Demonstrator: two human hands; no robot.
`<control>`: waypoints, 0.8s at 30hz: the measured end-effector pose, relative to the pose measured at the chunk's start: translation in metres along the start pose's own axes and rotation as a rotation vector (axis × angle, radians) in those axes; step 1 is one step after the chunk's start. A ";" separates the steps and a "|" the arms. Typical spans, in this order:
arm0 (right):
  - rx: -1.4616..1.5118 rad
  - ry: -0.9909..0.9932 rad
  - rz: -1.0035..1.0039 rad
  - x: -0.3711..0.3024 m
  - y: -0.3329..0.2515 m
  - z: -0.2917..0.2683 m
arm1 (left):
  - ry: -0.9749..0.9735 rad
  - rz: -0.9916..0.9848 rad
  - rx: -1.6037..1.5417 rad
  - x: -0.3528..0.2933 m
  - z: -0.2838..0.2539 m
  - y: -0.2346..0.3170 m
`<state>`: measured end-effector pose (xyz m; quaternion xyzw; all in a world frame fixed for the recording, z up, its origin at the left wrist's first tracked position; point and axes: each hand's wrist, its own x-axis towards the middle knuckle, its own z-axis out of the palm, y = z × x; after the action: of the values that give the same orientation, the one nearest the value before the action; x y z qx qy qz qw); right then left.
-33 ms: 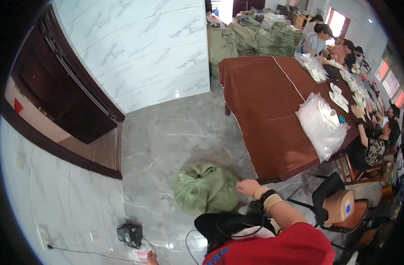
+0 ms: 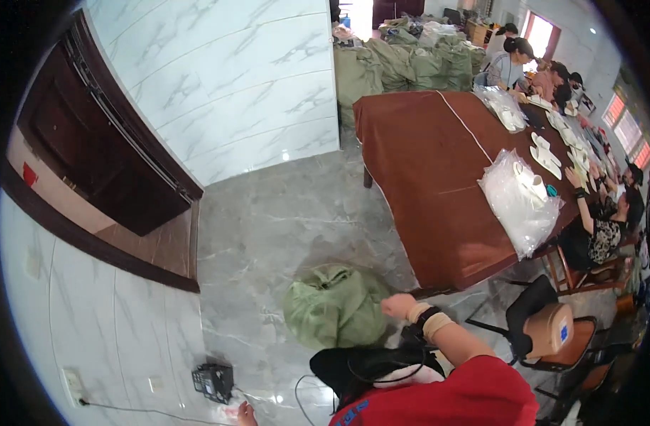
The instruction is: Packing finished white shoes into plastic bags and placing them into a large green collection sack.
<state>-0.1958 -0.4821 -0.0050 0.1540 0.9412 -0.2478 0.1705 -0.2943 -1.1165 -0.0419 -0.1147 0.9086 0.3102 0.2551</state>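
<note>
A tied green woven sack stands bulging on the grey tiled floor in front of me. My right hand is at the sack's right edge, fingers curled closed; whether anything is in them is hidden. Bands and a black strap circle that wrist, below a red sleeve. At the lower edge only part of my left hand shows, beside a small pink-and-white item on the floor side. Its fingers are mostly cut off by the picture's edge. Near it sits a black basket-like object.
A brown-covered table bears a clear bag of white shoes and loose pairs. Several people work along its far right side. A chair holding a carton stands at right. Green sacks are piled behind; a dark door hangs open at left.
</note>
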 end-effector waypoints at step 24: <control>0.662 -0.100 1.305 0.308 -0.052 0.245 | -0.469 0.133 0.530 0.367 -0.220 0.069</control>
<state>-0.4306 -0.5889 -0.3062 0.7153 0.5247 -0.3739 0.2705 -0.7159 -1.2178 -0.0545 0.0890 0.8798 0.0978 0.4566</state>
